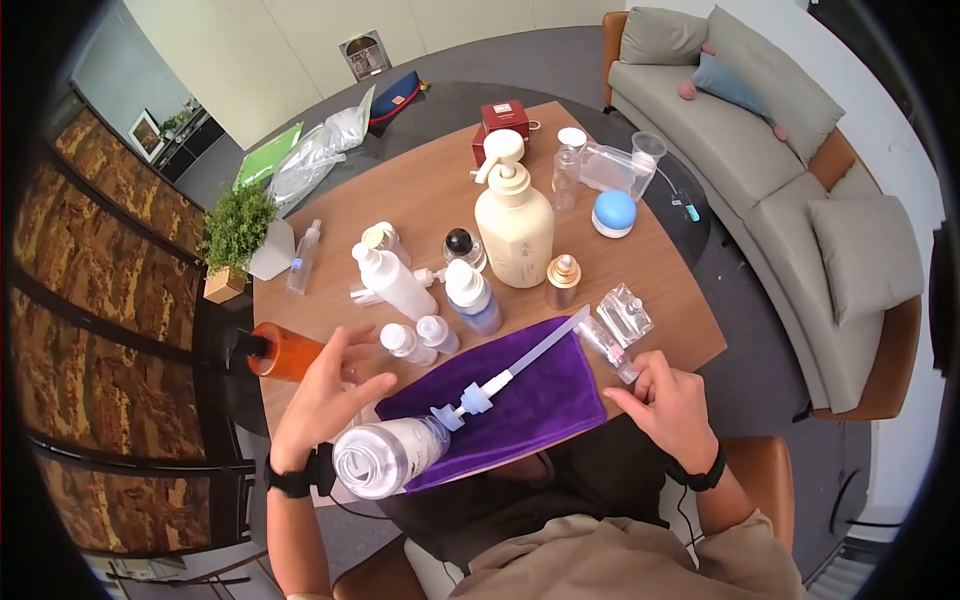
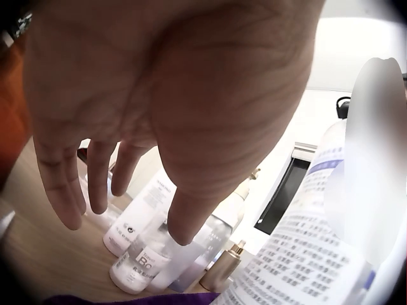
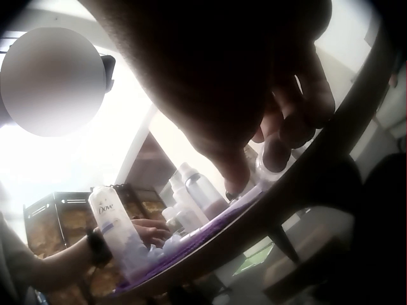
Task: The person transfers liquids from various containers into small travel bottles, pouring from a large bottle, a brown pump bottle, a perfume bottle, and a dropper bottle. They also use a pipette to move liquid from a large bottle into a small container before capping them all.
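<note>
My left hand (image 1: 330, 390) is spread with the thumb out, beside a white Dove pump bottle (image 3: 114, 219) lying along the purple cloth (image 1: 545, 400). The bottle's clear base (image 1: 368, 462) faces me; its pump head (image 1: 462, 405) and long pale tube (image 1: 550, 345) stretch across the cloth. Beyond the left fingers are two small white bottles (image 1: 420, 340) and an orange bottle (image 1: 285, 352). My right hand (image 1: 668, 405) is at the table's right front edge, loosely curled, fingertips right at the end of a small clear bottle (image 1: 603, 343), thumb apart from it.
A cream pump bottle (image 1: 515, 235) towers mid-table. Around it are a white pump bottle (image 1: 395, 282), a blue-tinted bottle (image 1: 473, 300), a gold-capped bottle (image 1: 563, 280) and a blue-lidded jar (image 1: 613, 214). A clear glass bottle (image 1: 625, 315) lies near the right hand. A potted plant (image 1: 240, 230) stands at left.
</note>
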{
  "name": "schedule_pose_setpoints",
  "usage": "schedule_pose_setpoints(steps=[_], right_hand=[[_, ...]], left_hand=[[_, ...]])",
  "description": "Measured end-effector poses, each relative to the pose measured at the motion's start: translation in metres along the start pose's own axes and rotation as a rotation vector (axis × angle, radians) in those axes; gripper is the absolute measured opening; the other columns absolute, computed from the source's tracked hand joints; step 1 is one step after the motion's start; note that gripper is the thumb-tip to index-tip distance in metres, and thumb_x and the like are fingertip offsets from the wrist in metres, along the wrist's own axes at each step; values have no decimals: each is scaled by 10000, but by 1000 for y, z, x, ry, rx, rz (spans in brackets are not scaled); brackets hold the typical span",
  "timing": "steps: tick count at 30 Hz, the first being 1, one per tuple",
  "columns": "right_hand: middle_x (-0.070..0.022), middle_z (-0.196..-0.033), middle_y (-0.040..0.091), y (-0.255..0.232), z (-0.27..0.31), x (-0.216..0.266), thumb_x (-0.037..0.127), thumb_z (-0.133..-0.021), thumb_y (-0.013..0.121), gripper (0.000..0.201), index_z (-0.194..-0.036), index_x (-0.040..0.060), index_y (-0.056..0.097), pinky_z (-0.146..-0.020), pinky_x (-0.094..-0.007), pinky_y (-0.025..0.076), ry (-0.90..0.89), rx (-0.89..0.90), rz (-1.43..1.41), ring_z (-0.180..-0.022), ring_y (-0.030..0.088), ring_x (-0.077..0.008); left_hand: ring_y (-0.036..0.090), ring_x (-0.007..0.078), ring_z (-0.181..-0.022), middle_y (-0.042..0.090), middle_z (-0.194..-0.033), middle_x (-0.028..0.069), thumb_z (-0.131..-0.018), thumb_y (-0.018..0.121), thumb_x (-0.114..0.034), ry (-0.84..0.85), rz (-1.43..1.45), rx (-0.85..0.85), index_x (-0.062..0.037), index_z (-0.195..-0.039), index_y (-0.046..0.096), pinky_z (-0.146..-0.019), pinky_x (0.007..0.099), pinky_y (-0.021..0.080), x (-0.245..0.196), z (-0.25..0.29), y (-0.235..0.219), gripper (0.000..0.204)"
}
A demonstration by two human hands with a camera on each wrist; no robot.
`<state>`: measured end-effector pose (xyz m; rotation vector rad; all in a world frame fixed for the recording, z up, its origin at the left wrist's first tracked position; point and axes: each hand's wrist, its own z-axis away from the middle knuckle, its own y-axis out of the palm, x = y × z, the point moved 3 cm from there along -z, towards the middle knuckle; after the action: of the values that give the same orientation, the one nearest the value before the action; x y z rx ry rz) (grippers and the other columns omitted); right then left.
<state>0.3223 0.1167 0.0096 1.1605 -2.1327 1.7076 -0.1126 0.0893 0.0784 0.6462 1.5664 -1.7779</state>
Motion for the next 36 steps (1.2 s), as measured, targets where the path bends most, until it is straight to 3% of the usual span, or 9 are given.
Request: schedule_pose_setpoints(steps=[3,8,15,22,24,27,28,32,36], right_hand=[[-23,-647,639,-6,1,5,229,-941,925,342,-1074,70,653,-526,-364,492,31,-17,-39,-535,642,-226],[-44,-651,645,-16,-2,5,143,-960,876,248,-1072,74,665,-527,-377,487,25,-26,-39,-534,642,-241],[-72,-670,660,-28,-10,24,91,-962,841,153,-1047,69,715,-531,-381,485,-32,-13,-17,-547,650,-257],[-92,-709,705,-46,-33,58,80,-962,837,121,-1026,47,740,-535,-366,497,-127,3,-67,-555,669,-237],[-77,-719,717,-52,-43,74,65,-955,845,133,-1051,43,757,-537,-341,505,-181,15,-99,-561,685,-204],[-58,-741,726,-61,-59,102,57,-936,869,196,-1106,40,774,-550,-318,523,-230,16,-203,-581,691,-171],[-58,-741,726,-64,-64,114,57,-936,869,196,-1106,40,774,-550,-318,523,-246,17,-209,-581,691,-171],[-54,-795,737,-67,-86,162,91,-906,919,348,-1205,17,757,-612,-316,560,-435,32,-356,-655,703,-172],[-64,-849,744,-67,-99,221,265,-866,993,534,-1246,-6,733,-650,-333,573,-609,191,-507,-695,711,-199]], left_hand=[[717,242,-1095,733,-1244,161,-970,905,-263,-5,51,85,-9,-1510,579,-940,386,598,2,-10,11,680],[753,212,-1030,735,-1185,151,-982,913,-274,-48,65,122,-2,-1370,608,-860,363,609,13,-15,25,563],[774,164,-873,787,-995,105,-1000,895,-236,9,241,37,3,-1244,653,-792,344,612,-2,-9,31,419],[804,206,-947,798,-1019,156,-1030,860,-231,99,190,-93,20,-1264,634,-822,363,638,10,4,15,411],[795,201,-1032,803,-1156,162,-1073,807,-189,127,271,-133,9,-1311,606,-894,362,635,12,15,2,369],[713,206,-1281,716,-1423,155,-1146,662,-77,185,594,-285,-2,-1544,482,-1077,374,580,-10,51,-27,443],[710,215,-1283,723,-1381,152,-1134,664,-63,219,599,-342,-4,-1600,447,-1103,385,569,-11,61,-34,517],[716,225,-1259,708,-1338,121,-1022,799,-62,352,575,-402,-19,-1474,544,-1118,406,558,-36,116,-40,521],[752,293,-1097,744,-1222,160,-861,987,-136,529,236,-386,-9,-1253,694,-967,429,599,-82,162,-18,506]])
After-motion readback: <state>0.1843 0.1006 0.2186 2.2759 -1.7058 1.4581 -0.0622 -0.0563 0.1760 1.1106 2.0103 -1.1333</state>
